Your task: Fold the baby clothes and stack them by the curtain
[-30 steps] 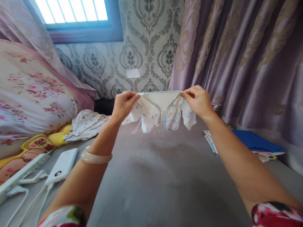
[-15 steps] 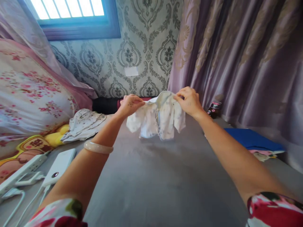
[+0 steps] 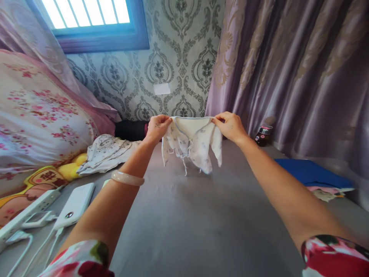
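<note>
Pinching a small shirt (image 3: pixel 198 144) by its shoulders, left hand (image 3: pixel 158 127) and right hand (image 3: pixel 231 126) both, mid-frame, over grey sheet (image 3: pixel 201 231); facing patterned wallpaper (image 3: pixel 182 61), with window (image 3: pixel 89 13) upper left, curtain (image 3: pixel 291 84) upper right!

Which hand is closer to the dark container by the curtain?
Right. The right hand holds one shoulder of the small shirt, left of the dark container in the picture; the left hand holds the other shoulder, farther left.
</note>
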Demonstrator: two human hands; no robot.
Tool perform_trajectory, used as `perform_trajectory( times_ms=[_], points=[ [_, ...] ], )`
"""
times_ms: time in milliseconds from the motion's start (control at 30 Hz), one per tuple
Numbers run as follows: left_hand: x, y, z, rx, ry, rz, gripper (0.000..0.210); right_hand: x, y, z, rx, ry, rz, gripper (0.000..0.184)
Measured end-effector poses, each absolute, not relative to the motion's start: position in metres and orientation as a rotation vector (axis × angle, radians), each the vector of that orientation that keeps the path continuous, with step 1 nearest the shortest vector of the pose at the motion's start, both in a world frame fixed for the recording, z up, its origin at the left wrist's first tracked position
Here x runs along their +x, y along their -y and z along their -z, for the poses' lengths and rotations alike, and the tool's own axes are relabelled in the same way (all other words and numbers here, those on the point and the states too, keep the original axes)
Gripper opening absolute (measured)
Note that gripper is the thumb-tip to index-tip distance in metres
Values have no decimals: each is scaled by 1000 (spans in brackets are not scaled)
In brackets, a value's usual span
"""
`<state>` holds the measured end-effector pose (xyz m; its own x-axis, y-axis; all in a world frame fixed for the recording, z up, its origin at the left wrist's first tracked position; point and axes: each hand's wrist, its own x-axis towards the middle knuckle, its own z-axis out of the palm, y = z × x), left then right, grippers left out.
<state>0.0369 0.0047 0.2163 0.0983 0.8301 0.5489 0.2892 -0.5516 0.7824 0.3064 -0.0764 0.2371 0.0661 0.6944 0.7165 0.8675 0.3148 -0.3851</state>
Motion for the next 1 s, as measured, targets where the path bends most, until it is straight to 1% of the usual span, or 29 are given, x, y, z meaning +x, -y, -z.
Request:
perform_trajectory(
  times_ms=[233,367,567,700,833,933,1000],
  points=[
    [41,-8,-209,1854,-1136,-1582,24,305,74,-232,-1466,1613,145,24],
    [42,-5,-210,1851,-1152,-1576,29,304,74,-230,-1454,1609,151,24],
    [32,28,-215,1886,-1069,-1492,34,308,91,-223,-1401,1656,110,31],
    [15,72,-231,1869,-1045,-1378,39,308,119,-228,-1308,1690,-86,37],
    [-3,106,-258,1805,-1125,-1278,35,304,151,-247,-1272,1677,-360,40],
    [-9,104,-268,1774,-1155,-1204,29,304,156,-255,-1296,1668,-531,40],
    [-8,88,-261,1803,-1210,-1093,28,308,144,-247,-1341,1665,-616,38]
  ],
)
